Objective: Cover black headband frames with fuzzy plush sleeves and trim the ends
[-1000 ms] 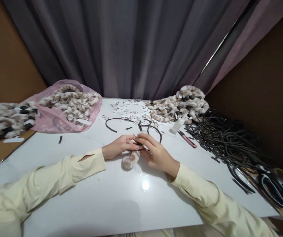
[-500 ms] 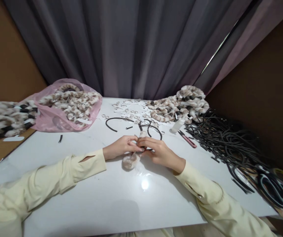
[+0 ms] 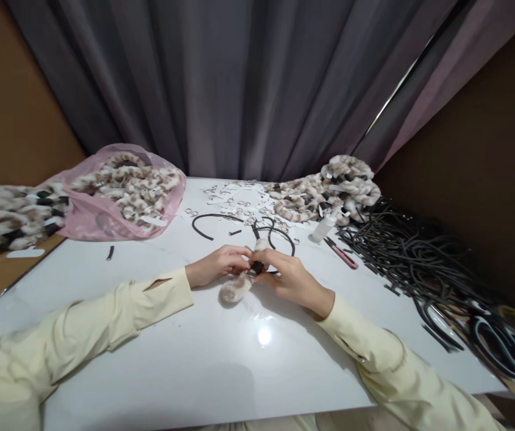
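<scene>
Near the middle of the white table, a fluffy white-and-brown fur strap [image 3: 235,289] with a dark band [image 3: 256,267] lies between my hands. My right hand [image 3: 286,274] pinches it at the dark band, fingers closed from the right. My left hand [image 3: 222,264] grips it from the left, thumb and fingertips closed by the band; part of the strap is hidden behind the fingers. Just beyond the hands lie curved black cords [image 3: 203,218] and a short black cord piece [image 3: 235,232].
A pink bag [image 3: 177,200] of fur straps stands at the back left. Metal rings and white tags [image 3: 239,200] lie at the back, beside a fur heap [image 3: 351,179]. Rightward are a small bottle [image 3: 323,227], pink-handled snips [image 3: 342,254], black cords [image 3: 401,245] and scissors [image 3: 493,344].
The fur strap has turned slightly, and its near end has shifted a little left and away from me. The dark band now shows between my fingers, as my right fingers have moved.
</scene>
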### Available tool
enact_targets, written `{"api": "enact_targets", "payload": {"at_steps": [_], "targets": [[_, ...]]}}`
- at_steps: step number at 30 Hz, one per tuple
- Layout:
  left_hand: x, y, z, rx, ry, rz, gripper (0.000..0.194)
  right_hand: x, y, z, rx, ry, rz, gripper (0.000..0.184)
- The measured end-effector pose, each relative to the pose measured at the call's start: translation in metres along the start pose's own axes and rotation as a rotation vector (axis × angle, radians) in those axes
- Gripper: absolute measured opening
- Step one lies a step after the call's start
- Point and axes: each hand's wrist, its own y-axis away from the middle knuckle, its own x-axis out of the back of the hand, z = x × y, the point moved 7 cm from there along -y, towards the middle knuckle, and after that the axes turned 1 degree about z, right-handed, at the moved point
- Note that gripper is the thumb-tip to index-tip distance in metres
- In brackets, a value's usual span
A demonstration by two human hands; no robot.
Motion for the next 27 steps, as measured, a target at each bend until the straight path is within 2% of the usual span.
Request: {"api": "enact_targets", "payload": {"at_steps": [3,6,12,18,22,27], "targets": [[0.0001,0.0007,0.0001,-0.006,-0.024,0.004,0.026,0.0004,0.0006,0.0028,-0.058,-0.025,0.008,0.030],[-0.0005,0.0010,0.0000,-0.009,-0.029,0.000,0.028,0.0001,0.0007,0.0032,-0.069,-0.029,0.003,0.030],[0.0005,-0.0001,-0.0019,-0.004,-0.015,-0.011,0.026,-0.0017,0.0023,0.0048,-0.052,0.012,0.010,0.028],[0.0018,0.0007,0.0021,-0.015,0.028,0.001,0.025,-0.0005,0.0036,0.0014,0.057,0.114,0.081,0.026],[0.0017,0.0008,0.0038,0.002,0.063,0.021,0.030,0.0020,0.0043,0.0028,0.042,0.163,0.134,0.027],[0.0016,0.0014,0.0040,0.006,0.061,0.028,0.029,0.0007,0.0044,0.0011,0.042,0.201,0.127,0.029]]}}
